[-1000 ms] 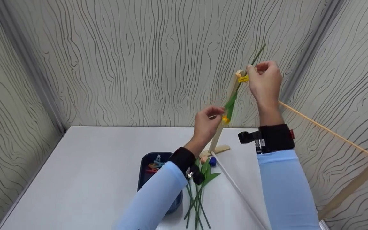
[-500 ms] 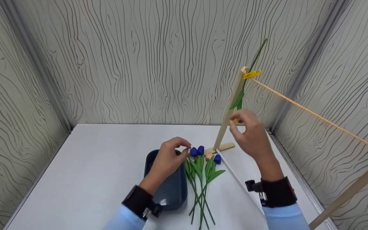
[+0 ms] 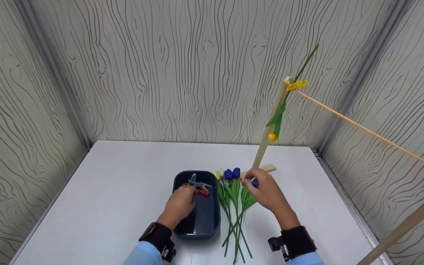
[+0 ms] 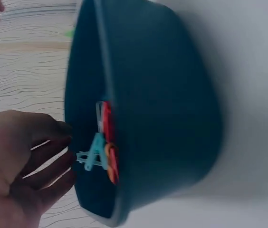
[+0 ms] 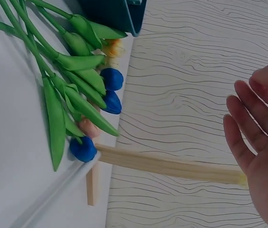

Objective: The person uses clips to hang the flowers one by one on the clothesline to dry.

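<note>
My left hand (image 3: 180, 202) reaches over the dark blue plastic bin (image 3: 217, 221), its fingers loosely bent at the clothespins. Inside lie a red clothespin (image 4: 107, 121), a teal clothespin (image 4: 93, 153) and an orange one (image 4: 110, 159). Nothing shows between the left fingers in the left wrist view. Above the tulip heads hovers my right hand (image 3: 267, 191), relaxed and holding nothing. Artificial tulips (image 5: 111, 78) with blue, peach and yellowish heads lie with crossed green stems right of the bin. A yellow-orange tulip (image 3: 273, 137) hangs head down, clipped by a yellow clothespin (image 3: 297, 85).
An orange cord (image 3: 363, 130) slopes from the far wooden post (image 3: 261, 152) to a nearer wooden post (image 3: 403, 230) at the right. A white rod (image 5: 53, 192) runs along the table from the far post's foot. Wood-grain patterned walls (image 3: 182, 73) enclose the white table (image 3: 131, 176).
Both hands have come down from the hanging tulip, which stays clipped by the cord. The left hand has moved to the bin, the right to above the lying tulips.
</note>
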A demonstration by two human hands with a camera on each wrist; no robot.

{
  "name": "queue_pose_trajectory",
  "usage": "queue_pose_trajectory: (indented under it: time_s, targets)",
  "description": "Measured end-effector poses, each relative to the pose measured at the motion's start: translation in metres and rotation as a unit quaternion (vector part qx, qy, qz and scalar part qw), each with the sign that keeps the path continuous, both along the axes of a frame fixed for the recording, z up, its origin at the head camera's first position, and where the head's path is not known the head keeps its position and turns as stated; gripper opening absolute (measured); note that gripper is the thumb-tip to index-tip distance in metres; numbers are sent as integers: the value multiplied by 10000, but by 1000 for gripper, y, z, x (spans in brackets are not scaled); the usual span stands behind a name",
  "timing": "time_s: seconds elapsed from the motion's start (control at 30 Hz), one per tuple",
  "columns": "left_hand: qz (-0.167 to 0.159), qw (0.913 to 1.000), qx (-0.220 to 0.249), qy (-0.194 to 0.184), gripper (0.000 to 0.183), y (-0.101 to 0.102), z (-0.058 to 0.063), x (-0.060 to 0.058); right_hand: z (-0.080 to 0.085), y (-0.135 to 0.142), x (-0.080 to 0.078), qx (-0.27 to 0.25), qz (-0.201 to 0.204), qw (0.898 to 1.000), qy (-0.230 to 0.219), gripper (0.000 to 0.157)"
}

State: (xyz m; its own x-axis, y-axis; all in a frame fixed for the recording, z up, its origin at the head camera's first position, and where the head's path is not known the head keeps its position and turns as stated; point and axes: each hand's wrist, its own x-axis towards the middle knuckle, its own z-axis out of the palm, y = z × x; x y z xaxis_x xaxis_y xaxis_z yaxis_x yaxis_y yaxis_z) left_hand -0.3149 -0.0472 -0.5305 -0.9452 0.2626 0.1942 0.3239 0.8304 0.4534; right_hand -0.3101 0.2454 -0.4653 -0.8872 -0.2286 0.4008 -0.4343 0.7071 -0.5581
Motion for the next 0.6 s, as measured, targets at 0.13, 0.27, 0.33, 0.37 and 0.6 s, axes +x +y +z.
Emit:
queue_pose_trajectory:
  time_s: [0.13, 0.27, 0.33, 0.37, 0.6]
  targets:
    - [122, 9969, -757, -177, 11, 0, -8, -1, -10, -5, 2, -65, 39, 9999, -112, 9]
    - [318, 9938, -1063, -103, 11, 5, -11, 0, -15, -4, 4, -140, 166, 9998, 20, 11]
    - [398, 9931, -1104, -31, 12, 7, -13, 0, -18, -3, 6, -199, 249, 9994, 110, 10]
    - [441, 9928, -1115, 34, 11, 8, -15, 0, -19, -2, 6, -210, 294, 9992, 161, 9]
    - [600, 9910, -1171, 260, 7, 10, -21, -1, -25, 6, 9, -169, 358, 9992, 99, 8]
